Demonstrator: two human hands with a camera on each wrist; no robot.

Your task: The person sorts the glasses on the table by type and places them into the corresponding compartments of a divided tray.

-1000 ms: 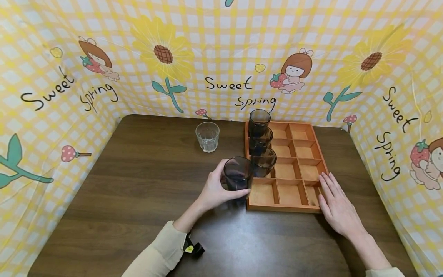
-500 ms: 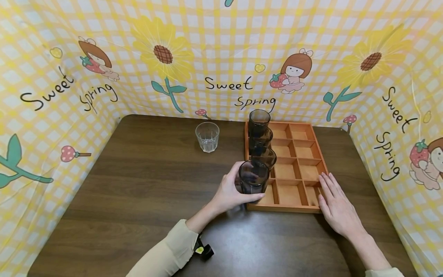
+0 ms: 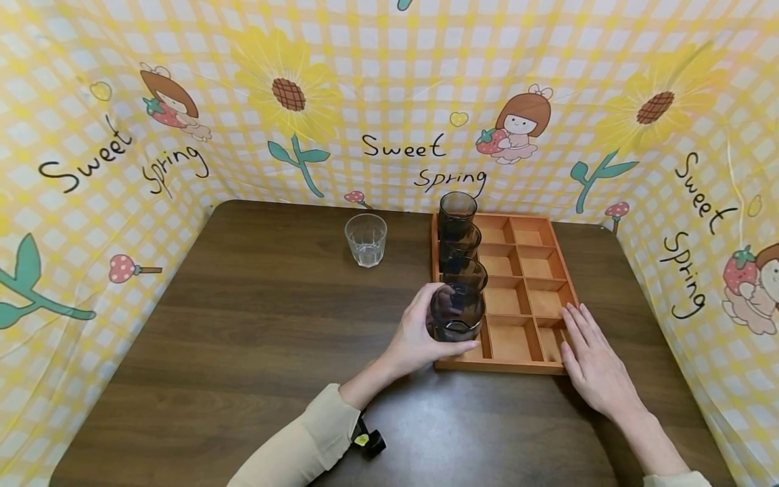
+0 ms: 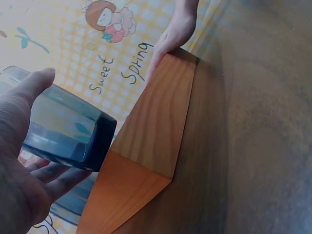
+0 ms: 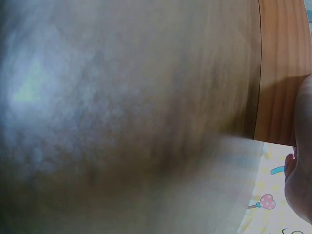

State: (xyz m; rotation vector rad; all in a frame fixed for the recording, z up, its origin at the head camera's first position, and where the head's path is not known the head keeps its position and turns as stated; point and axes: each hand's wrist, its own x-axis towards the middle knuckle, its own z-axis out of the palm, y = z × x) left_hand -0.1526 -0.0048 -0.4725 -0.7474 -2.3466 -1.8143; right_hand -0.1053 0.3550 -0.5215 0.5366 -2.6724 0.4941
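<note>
In the head view my left hand (image 3: 420, 335) grips a dark smoky drinking glass (image 3: 458, 314) over the front left compartment of the wooden divided tray (image 3: 502, 367). The left wrist view shows thumb and fingers wrapped round this glass (image 4: 68, 124), its base close to the top edge of the tray wall (image 4: 151, 117). Three more dark glasses (image 3: 458, 211) stand in the tray's left column behind it. My right hand (image 3: 599, 368) rests with straight fingers against the tray's right side near the front corner; the right wrist view catches only part of that hand (image 5: 300, 180).
A clear faceted glass (image 3: 366, 242) stands on the dark wooden table (image 3: 274, 325), left of the tray. The middle and right columns of the tray hold nothing. Checked yellow cloth (image 3: 395, 88) hangs behind the table and along both sides.
My left hand has carried the dark glass rightward, from beside the tray's left edge to over its front left compartment. The right hand stays where it was.
</note>
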